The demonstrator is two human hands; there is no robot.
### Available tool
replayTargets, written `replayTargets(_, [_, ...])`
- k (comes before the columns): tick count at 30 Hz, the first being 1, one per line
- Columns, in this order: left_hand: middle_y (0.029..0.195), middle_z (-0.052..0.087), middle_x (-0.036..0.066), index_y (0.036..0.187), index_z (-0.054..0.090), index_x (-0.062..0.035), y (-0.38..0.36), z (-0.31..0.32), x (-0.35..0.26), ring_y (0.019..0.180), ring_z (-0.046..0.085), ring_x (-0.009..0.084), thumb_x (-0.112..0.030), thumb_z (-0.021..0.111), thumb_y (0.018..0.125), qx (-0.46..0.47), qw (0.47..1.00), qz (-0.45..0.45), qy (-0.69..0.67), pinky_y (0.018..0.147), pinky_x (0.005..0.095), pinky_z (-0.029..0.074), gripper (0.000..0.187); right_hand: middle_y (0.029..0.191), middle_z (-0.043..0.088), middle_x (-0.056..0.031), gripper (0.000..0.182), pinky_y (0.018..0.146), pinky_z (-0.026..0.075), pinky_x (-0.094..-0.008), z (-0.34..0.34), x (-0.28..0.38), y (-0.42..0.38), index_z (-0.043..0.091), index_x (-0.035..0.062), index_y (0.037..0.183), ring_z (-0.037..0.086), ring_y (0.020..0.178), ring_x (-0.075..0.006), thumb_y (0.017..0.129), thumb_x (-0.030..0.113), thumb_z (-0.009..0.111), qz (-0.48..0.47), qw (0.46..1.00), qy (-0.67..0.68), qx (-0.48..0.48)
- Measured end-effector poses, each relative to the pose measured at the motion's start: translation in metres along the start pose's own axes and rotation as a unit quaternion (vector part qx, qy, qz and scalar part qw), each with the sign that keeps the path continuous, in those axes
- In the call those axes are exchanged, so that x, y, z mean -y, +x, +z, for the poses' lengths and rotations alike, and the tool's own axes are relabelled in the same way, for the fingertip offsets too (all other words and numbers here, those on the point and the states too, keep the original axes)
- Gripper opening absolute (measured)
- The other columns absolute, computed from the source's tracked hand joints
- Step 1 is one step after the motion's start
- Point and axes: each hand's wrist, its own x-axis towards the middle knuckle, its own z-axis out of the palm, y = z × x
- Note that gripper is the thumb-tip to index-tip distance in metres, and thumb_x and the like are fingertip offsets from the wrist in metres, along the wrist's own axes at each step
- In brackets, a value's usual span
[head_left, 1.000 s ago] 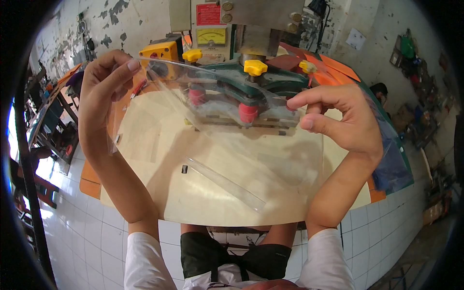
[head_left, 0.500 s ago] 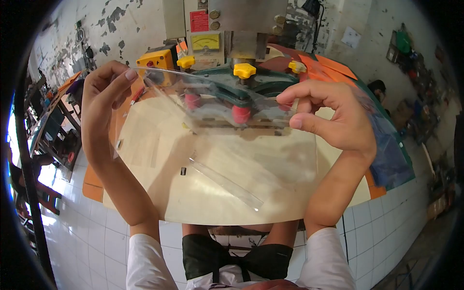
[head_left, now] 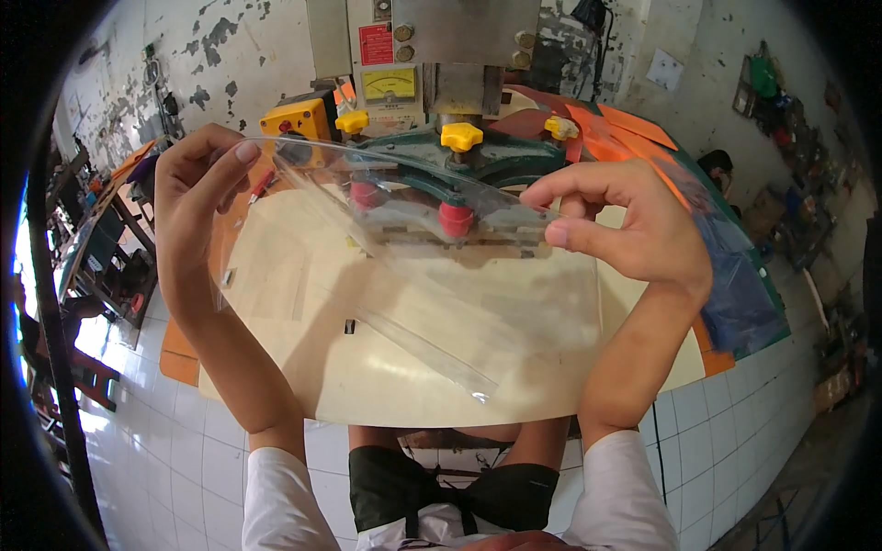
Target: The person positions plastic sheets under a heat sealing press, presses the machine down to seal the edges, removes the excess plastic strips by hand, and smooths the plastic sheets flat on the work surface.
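Note:
A clear plastic sheet [head_left: 404, 197] hangs between my two hands above the pale table board [head_left: 367, 386]. My left hand [head_left: 207, 174] pinches its upper left corner between thumb and fingers. At the other end, my right hand [head_left: 625, 216] is closed on the sheet's right edge with thumb and forefinger. The sheet's lower part drapes toward the board, and its outline is hard to follow there. Behind it stands a press with a green frame [head_left: 413, 147], yellow star knobs [head_left: 461, 138] and red cylinders [head_left: 455, 219].
A yellow control box [head_left: 299, 118] stands behind my left hand. Orange sheets [head_left: 625, 133] and blue plastic [head_left: 735, 308] lie at the right. A small dark piece [head_left: 350, 326] rests on the board. Another person [head_left: 715, 170] is partly visible at the far right.
The sheet's top edge sags a little more between my hands, and its folds have shifted. My right hand has moved slightly left. Both hands keep their hold.

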Motion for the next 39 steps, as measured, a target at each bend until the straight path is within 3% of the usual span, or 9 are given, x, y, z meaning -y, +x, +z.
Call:
replayTargets(5, [0.076,0.059,-0.001,0.091,0.067,-0.0018,-0.018,0.000,0.002,0.068,0.052,0.0075,-0.016,0.071,0.090,-0.043,0.988,0.020,0.144,0.065,0.0219,0.041,0.014,0.073,0.066,-0.0009,0.012,0.062,0.046,-0.0222,0.008,-0.001,0.009,0.072,-0.0008,0.094,0.058,0.067,-0.0052,0.083,0.003,0.071,-0.024,0.999,-0.017,-0.016])
replayTargets(7, [0.108,0.066,0.006,0.107,0.066,0.0017,-0.045,0.014,-0.009,0.102,0.062,0.0178,-0.011,0.073,0.089,-0.158,0.883,0.140,0.420,0.093,0.0310,0.048,0.024,0.071,0.066,-0.0005,0.009,0.058,0.044,-0.0220,0.015,-0.002,0.013,0.072,0.0010,0.092,0.056,0.065,-0.0034,0.085,0.007,0.071,-0.034,0.999,-0.018,-0.023])
replayTargets(9, [0.113,0.064,0.012,0.113,0.064,0.0013,-0.090,0.031,-0.011,0.098,0.059,0.0282,-0.012,0.076,0.081,-0.253,0.850,0.218,0.406,0.089,0.0362,0.047,0.036,0.065,0.064,-0.0041,0.008,0.055,0.044,-0.0242,0.025,-0.001,0.018,0.072,0.0017,0.088,0.056,0.058,-0.0067,0.082,0.008,0.072,-0.060,0.996,-0.060,-0.025])
replayTargets(11, [0.101,0.063,0.016,0.100,0.063,0.0029,-0.164,0.065,0.005,0.092,0.059,0.0316,-0.010,0.072,0.081,-0.282,0.931,0.157,0.171,0.084,0.0408,0.049,0.025,0.068,0.066,-0.0034,0.007,0.058,0.045,-0.0235,0.032,0.005,0.022,0.071,0.0007,0.088,0.058,0.062,-0.0067,0.082,0.005,0.071,-0.046,0.996,-0.077,-0.014])
replayTargets(13, [0.100,0.062,0.017,0.102,0.063,0.0027,-0.211,0.094,-0.001,0.090,0.061,0.0288,-0.011,0.071,0.081,-0.073,0.994,0.035,-0.070,0.083,0.0384,0.049,0.025,0.071,0.067,-0.0026,0.006,0.061,0.046,-0.0229,0.040,0.008,0.026,0.070,-0.0003,0.088,0.060,0.066,-0.0068,0.083,0.003,0.071,-0.032,0.995,-0.096,0.003])
replayTargets(16, [0.129,0.053,0.020,0.139,0.044,-0.0009,-0.220,0.143,-0.010,0.118,0.058,0.0305,-0.024,0.071,0.090,0.083,0.843,-0.269,-0.459,0.101,0.0391,0.047,0.060,0.072,0.067,-0.0037,0.007,0.061,0.046,-0.0230,0.047,0.009,0.029,0.070,-0.0003,0.088,0.059,0.065,-0.0075,0.082,0.002,0.071,-0.049,0.987,-0.154,0.019])
replayTargets(19, [0.141,0.047,0.020,0.147,0.033,-0.0016,-0.208,0.161,0.002,0.131,0.049,0.0341,-0.051,0.066,0.091,0.093,0.718,-0.323,-0.609,0.111,0.0489,0.039,0.081,0.073,0.068,-0.0046,0.008,0.061,0.047,-0.0234,0.048,0.011,0.027,0.070,-0.0005,0.088,0.059,0.065,-0.0085,0.081,0.002,0.071,-0.043,0.989,-0.138,0.031])
replayTargets(29, [0.117,0.062,0.002,0.114,0.056,-0.0131,-0.181,0.192,0.016,0.123,0.054,0.0233,-0.041,0.064,0.095,0.064,0.458,-0.104,-0.881,0.112,0.0488,0.035,0.035,0.079,0.071,-0.0088,0.016,0.063,0.048,-0.0243,0.039,0.016,0.015,0.071,-0.0025,0.091,0.063,0.067,-0.0120,0.075,0.000,0.074,-0.098,0.992,-0.063,0.050])
replayTargets(39, [0.107,0.066,0.009,0.098,0.052,-0.0107,-0.180,0.179,-0.006,0.106,0.064,0.0266,-0.011,0.061,0.091,0.020,0.635,-0.118,-0.763,0.105,0.0484,0.041,0.012,0.072,0.065,-0.0073,0.026,0.059,0.047,-0.0262,0.032,0.026,0.005,0.071,0.0019,0.097,0.061,0.062,-0.0136,0.073,0.007,0.078,-0.139,0.986,-0.063,0.064])
